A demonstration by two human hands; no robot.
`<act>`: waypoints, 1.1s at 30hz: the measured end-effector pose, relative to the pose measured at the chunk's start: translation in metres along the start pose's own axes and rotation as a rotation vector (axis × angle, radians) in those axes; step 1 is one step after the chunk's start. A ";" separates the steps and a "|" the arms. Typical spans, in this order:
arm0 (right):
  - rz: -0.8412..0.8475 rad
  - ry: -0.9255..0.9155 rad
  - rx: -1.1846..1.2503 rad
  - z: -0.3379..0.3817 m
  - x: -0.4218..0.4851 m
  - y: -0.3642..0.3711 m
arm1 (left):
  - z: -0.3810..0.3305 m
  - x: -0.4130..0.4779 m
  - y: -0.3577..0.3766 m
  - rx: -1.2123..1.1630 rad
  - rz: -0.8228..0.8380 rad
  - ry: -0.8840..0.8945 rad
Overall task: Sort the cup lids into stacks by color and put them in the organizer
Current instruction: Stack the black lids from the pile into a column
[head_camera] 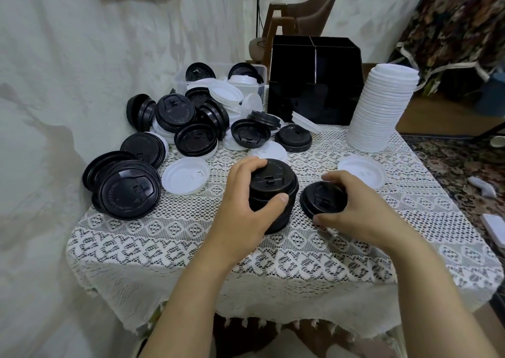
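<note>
Fingers [252, 166] of the left hand [240, 210] are gripping a black lid stack [273, 182], with bare tablecloth [191, 248] lying open to the near edge. The right hand [355, 212] is pinching one black lid [322, 201] beside it. Beyond, loose lids [175, 117] are crowding left; white stack [382, 106] and organizer [314, 84] are standing far right.

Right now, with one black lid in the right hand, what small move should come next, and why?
Probably lift the black lid in the right hand onto the black stack that the left hand grips. Both are black, they sit side by side, and the stack's top is mostly uncovered.
</note>
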State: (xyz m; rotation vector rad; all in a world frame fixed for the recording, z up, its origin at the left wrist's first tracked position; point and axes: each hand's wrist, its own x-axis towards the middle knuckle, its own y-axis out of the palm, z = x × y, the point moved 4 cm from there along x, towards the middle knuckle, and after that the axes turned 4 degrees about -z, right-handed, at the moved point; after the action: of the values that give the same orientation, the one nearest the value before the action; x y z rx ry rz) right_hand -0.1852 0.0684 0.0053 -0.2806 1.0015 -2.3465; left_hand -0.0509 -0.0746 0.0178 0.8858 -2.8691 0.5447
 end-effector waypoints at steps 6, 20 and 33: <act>-0.245 -0.166 0.352 0.020 -0.003 -0.014 | 0.005 0.001 0.000 -0.032 -0.007 -0.036; -0.047 -0.382 0.433 0.070 -0.013 0.029 | 0.021 0.006 -0.006 -0.129 -0.044 -0.083; 0.002 -0.359 0.460 0.063 -0.011 0.038 | 0.015 0.003 -0.009 -0.008 -0.025 -0.081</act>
State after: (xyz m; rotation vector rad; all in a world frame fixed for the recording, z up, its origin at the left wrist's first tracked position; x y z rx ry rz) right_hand -0.1355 0.0155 0.0225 -0.4915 0.2823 -2.3316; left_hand -0.0484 -0.0886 0.0076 0.9625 -2.9253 0.5065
